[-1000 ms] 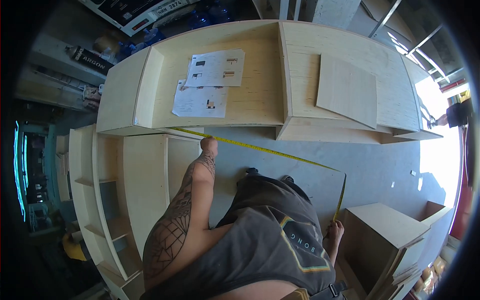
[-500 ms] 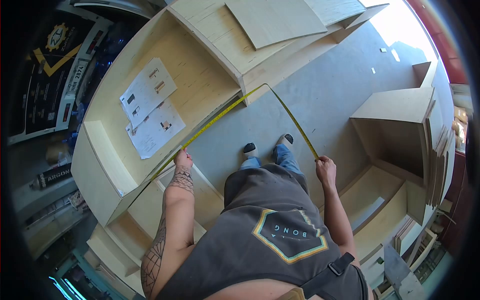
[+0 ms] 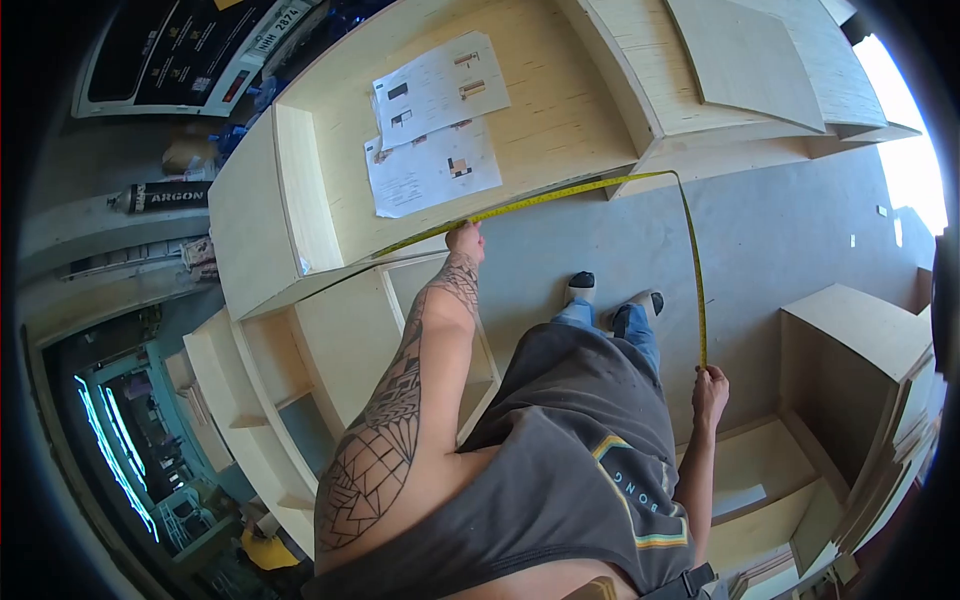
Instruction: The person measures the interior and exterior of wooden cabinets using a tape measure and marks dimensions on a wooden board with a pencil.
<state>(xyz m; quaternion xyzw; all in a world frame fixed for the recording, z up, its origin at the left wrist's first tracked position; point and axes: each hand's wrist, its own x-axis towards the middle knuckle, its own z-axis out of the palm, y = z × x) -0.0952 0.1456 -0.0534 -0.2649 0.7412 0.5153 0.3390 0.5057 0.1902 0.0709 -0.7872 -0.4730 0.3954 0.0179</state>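
Observation:
A yellow tape measure (image 3: 560,192) runs along the front edge of a plywood cabinet (image 3: 560,150). Past the cabinet's corner its blade bends sharply and drops toward my right hand. At the cabinet edge my left hand (image 3: 465,240) is closed on the tape, and some of the blade continues beyond it to the left. My right hand (image 3: 710,395) grips the far length of tape beside my body; whether the case is inside that hand is hidden. Two printed drawing sheets (image 3: 435,165) lie on the plywood just above my left hand.
A loose plywood panel (image 3: 745,65) rests on the cabinet's right part. Open plywood boxes stand at the lower left (image 3: 270,355) and at the right (image 3: 850,340). A black cylinder marked ARGON (image 3: 165,197) lies at the left, below a parked vehicle (image 3: 180,55). My feet are on grey floor.
The view has swung, so the cabinet and sheets appear higher and further right. Both hands keep hold of the tape, and its hanging stretch now drops more steeply to my right hand.

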